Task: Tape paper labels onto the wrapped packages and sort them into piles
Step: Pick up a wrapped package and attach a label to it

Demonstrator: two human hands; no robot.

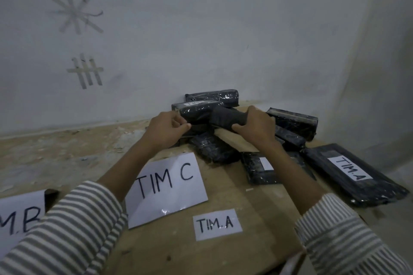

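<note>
Several black-wrapped packages lie heaped at the far end of a cardboard sheet (pixel 201 257). My right hand (pixel 254 126) grips a small dark package (pixel 225 117) lifted above the heap. My left hand (pixel 166 130) pinches the near end of a longer package (pixel 196 110) that bears a small white label. A flat package (pixel 355 174) at the right carries a "TIM.A" label. Another package (pixel 259 168) below my right wrist shows a partly hidden label. A loose paper label "TIM.A" (pixel 217 223) lies on the cardboard near me.
A large "TIM C" sheet (pixel 166 187) lies left of centre, and a sheet ending "M.B" (pixel 19 219) is at the left edge. Behind the heap rises a white wall (pixel 201 29) with tape strips stuck on it. A second wall closes in at the right.
</note>
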